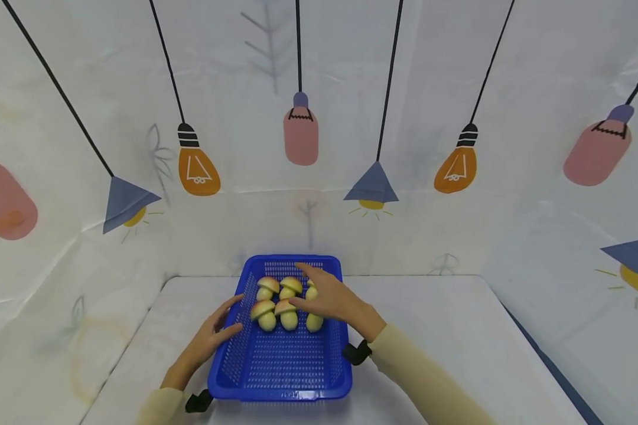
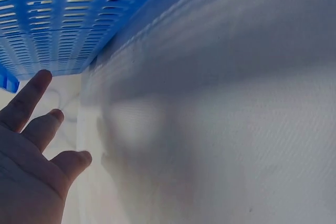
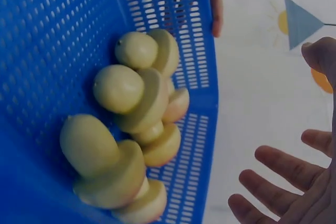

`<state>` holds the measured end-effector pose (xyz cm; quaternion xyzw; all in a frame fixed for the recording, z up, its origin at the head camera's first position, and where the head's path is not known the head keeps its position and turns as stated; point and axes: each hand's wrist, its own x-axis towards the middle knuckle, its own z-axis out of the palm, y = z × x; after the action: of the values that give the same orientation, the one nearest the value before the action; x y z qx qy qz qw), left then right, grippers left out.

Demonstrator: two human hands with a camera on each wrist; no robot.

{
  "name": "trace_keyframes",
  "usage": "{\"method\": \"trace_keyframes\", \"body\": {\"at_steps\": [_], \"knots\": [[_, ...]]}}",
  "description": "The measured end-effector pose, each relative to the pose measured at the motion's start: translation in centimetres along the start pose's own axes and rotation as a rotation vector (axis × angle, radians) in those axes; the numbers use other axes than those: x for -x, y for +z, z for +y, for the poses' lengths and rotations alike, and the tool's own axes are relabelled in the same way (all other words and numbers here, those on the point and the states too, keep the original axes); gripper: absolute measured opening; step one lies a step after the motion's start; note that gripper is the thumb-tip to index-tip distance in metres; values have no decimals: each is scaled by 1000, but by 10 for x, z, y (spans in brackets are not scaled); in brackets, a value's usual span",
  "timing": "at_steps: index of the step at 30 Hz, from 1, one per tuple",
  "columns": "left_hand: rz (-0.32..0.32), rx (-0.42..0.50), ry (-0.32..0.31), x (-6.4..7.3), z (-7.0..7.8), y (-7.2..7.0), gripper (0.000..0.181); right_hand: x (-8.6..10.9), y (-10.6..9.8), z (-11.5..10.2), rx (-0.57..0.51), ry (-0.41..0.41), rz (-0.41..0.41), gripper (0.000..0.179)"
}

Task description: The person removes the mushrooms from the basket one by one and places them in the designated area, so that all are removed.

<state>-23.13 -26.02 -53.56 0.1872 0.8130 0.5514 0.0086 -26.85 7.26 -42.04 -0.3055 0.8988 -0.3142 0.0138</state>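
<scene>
A blue plastic basket (image 1: 279,394) with slotted walls holds several mushrooms (image 1: 289,320), pale-stemmed with yellow and reddish caps. They lie in rows towards its far end. My left hand (image 1: 208,337) is at the left rim, fingers spread; in the left wrist view the fingers (image 2: 32,98) extend beside the basket's outer wall. Above the basket's right side, my right hand (image 1: 334,297) hovers with thumb and fingers apart, partly covering the right-hand mushrooms. The right wrist view shows that hand (image 3: 302,182) holding nothing, with the mushrooms (image 3: 119,89) inside the basket away from its fingers.
The basket stands on a white-covered table (image 1: 430,354). Behind it rises a pale backdrop (image 1: 404,236) printed with hanging lamps and bulbs. A dark band (image 1: 555,369) runs along the table's right side. Black straps (image 1: 357,352) sit at the wrists.
</scene>
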Motion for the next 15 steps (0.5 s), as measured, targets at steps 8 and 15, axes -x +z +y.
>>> {"method": "trace_keyframes", "body": {"at_steps": [8,15], "knots": [[-10,61,16,1,-2,0,66,-20,25,-4,-63,-6,-31,84],[-9,63,44,0,-4,1,66,-36,49,-5,-122,14,-50,80]]}}
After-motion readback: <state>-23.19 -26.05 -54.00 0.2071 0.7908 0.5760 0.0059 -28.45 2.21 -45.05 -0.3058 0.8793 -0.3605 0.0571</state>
